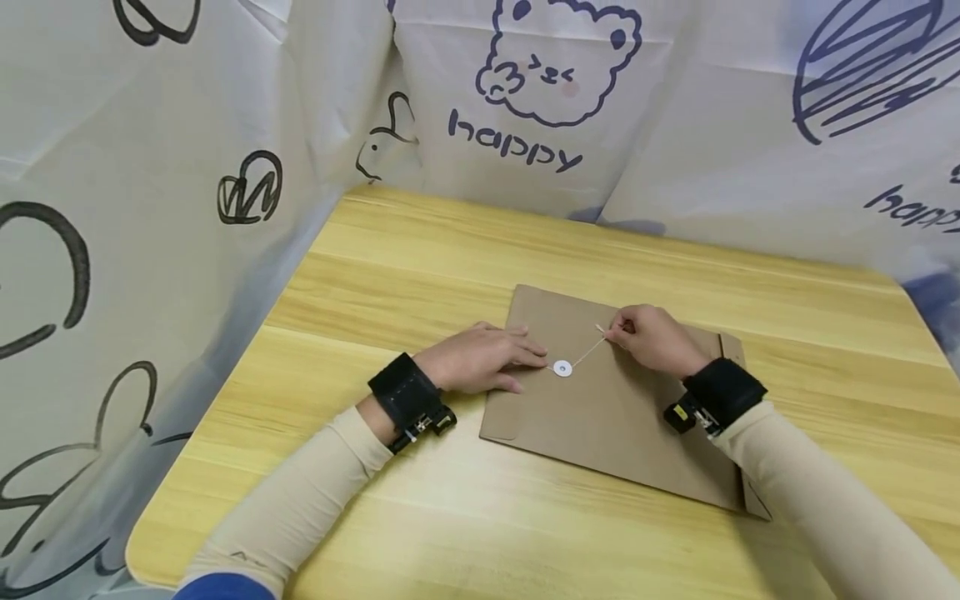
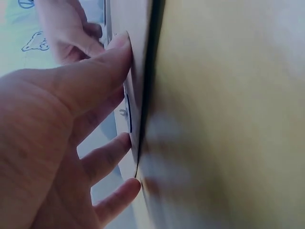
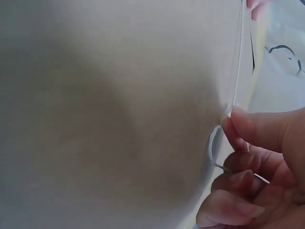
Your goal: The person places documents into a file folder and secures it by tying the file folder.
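Observation:
A brown kraft document envelope (image 1: pixel 600 425) lies flat on the table, with a white round button (image 1: pixel 562 368) on its flap. My left hand (image 1: pixel 487 358) rests on the envelope's left part with its fingers spread, fingertips close beside the button. In the left wrist view the thumb and fingertips press along the thin envelope (image 2: pixel 136 71). My right hand (image 1: pixel 652 337) pinches a thin white string (image 1: pixel 590 351) between thumb and forefinger. That string runs taut from the button up to the fingertips. A loose loop of the string (image 3: pixel 210 145) hangs by the curled fingers in the right wrist view.
The light wooden table (image 1: pixel 375 275) extends around the envelope on all sides. White sheets (image 1: pixel 675 142) with drawings hang along its back and left edges. Black straps with small cameras (image 1: pixel 416 404) sit on both wrists.

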The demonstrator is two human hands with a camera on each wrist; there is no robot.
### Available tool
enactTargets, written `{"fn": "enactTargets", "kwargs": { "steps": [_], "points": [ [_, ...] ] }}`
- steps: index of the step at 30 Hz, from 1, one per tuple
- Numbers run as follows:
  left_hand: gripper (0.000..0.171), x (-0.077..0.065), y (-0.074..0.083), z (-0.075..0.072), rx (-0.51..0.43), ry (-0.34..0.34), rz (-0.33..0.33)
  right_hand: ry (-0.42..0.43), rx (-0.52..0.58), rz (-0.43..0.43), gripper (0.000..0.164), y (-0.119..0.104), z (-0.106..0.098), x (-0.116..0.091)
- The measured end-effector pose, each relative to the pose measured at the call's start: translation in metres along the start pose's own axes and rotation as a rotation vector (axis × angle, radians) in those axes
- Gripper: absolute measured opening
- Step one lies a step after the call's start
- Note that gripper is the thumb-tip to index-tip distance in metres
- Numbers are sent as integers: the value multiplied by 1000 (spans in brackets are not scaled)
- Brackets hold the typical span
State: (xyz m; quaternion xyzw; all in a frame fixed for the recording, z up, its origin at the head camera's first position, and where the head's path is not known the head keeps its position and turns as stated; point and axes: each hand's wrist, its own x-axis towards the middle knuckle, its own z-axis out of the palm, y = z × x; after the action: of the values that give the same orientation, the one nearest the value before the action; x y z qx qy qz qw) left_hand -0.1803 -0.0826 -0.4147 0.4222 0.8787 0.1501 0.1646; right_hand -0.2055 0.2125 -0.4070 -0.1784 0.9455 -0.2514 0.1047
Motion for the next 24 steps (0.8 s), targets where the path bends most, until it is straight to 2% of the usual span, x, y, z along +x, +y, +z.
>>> {"fn": "enactTargets", "kwargs": {
  "steps": [8, 15, 24],
  "points": [
    [53, 0, -3, 1, -22, 22, -3, 70, -30, -73, 14, -17, 9, 30],
    [52, 2, -1, 1, -21, 16, -7, 119, -25, -132, 14, -29, 19, 46],
    [52, -1, -2, -1, -20, 20, -11, 49, -4, -180, 12, -52, 32, 64]
  ]
}}
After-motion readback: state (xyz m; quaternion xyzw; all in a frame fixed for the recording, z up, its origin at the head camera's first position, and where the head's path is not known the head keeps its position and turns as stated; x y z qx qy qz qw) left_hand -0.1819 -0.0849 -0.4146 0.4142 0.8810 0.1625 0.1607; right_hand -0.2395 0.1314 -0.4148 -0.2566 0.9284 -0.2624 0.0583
